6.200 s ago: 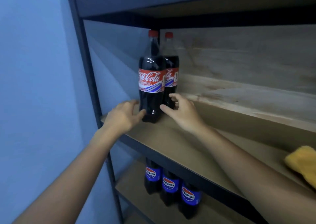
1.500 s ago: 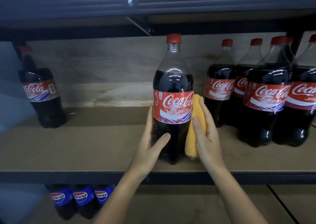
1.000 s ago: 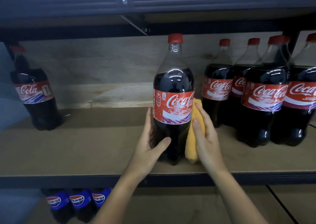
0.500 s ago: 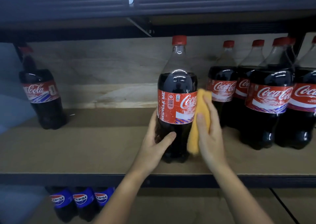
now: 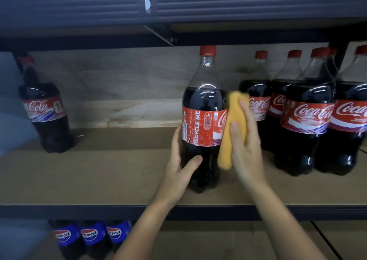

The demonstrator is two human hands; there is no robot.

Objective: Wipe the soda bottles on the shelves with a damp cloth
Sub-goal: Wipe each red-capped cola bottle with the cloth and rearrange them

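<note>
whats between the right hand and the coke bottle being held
The yellow cloth, pressed by the right hand against the bottle, as the head view shows.

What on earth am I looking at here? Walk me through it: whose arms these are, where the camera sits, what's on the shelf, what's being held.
No machine here: these are a person's bare arms, filmed by one wide-angle camera worn on the head, looking forward and down. The left hand grips the lower body of a Coca-Cola bottle standing on the brown shelf. The right hand presses a yellow cloth flat against that bottle's right side, wiping it. To the right stands a cluster of more cola bottles; a lone cola bottle stands far left. On the shelf below, three Pepsi bottles show.
</note>
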